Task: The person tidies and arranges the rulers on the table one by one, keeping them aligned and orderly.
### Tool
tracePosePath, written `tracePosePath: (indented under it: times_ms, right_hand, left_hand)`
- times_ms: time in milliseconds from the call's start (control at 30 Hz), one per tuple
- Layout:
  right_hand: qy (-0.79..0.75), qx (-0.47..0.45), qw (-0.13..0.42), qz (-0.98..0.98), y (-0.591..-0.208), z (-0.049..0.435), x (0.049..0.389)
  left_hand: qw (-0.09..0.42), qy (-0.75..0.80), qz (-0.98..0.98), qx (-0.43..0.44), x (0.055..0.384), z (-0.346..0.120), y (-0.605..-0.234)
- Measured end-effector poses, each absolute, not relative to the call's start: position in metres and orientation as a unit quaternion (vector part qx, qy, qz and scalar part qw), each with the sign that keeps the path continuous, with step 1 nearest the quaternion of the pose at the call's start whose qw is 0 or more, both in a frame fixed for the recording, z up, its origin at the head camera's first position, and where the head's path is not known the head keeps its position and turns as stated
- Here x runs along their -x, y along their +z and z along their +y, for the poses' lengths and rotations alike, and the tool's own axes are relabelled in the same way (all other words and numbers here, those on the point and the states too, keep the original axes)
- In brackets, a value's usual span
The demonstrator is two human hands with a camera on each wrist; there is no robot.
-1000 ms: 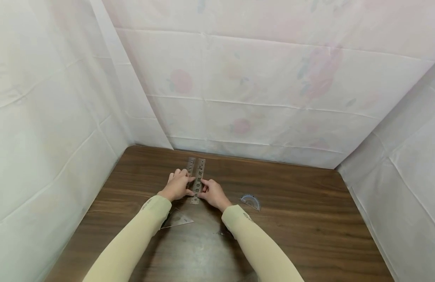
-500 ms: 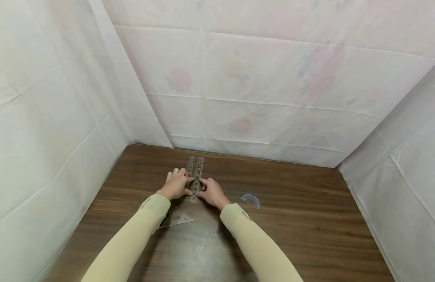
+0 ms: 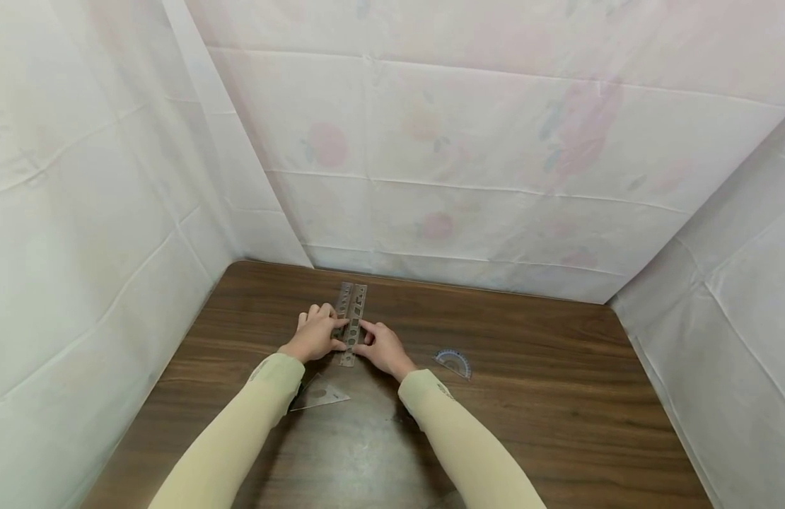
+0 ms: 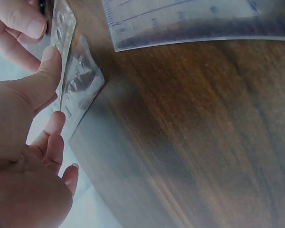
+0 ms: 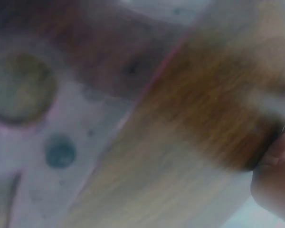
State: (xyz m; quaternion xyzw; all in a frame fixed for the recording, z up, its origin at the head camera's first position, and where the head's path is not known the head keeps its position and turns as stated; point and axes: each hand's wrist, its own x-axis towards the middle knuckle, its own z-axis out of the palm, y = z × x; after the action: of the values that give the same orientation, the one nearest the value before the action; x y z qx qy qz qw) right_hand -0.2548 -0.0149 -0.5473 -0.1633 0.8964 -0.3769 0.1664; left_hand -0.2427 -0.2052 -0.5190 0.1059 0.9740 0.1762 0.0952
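Two clear plastic rulers stand side by side near the table's far left. The nearer right one, a stencil ruler [image 3: 354, 326] with cut-out shapes, is between both hands. My left hand [image 3: 313, 335] grips its left side with thumb and index finger. On the other side, my right hand [image 3: 385, 348] grips its edge with thumb and fingertip. Partly covered by the left hand, the other ruler [image 3: 344, 291] lies close along the left. In the left wrist view the held ruler [image 4: 64, 26] appears nearly edge-on, beside the left thumb. The right wrist view is blurred.
A clear set square [image 3: 325, 397] lies nearer the body, below the left wrist. To the right rests a protractor [image 3: 453, 363] with a blue scale. White patterned sheets [image 3: 431, 155] enclose the wooden table [image 3: 545, 410] on the back and sides.
The stencil ruler has shifted slightly left, narrowing the gap to the other ruler. Both hands keep their grip, and the left hand has moved a little left.
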Motion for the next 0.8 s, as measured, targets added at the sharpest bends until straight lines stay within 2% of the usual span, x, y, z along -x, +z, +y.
tracePosePath:
  times_ms: [467,800]
  right_hand:
    - [-0.404,0.182,0.167,0.881,-0.544,-0.006,0.254]
    - [-0.440,0.169,0.156,0.868,-0.543,0.018,0.255]
  left_hand:
    - [0.091,0.181,0.974,-0.102,0.241,-0.205,-0.519]
    - [0.092,0.180,0.973,-0.110,0.237,-0.205,-0.520]
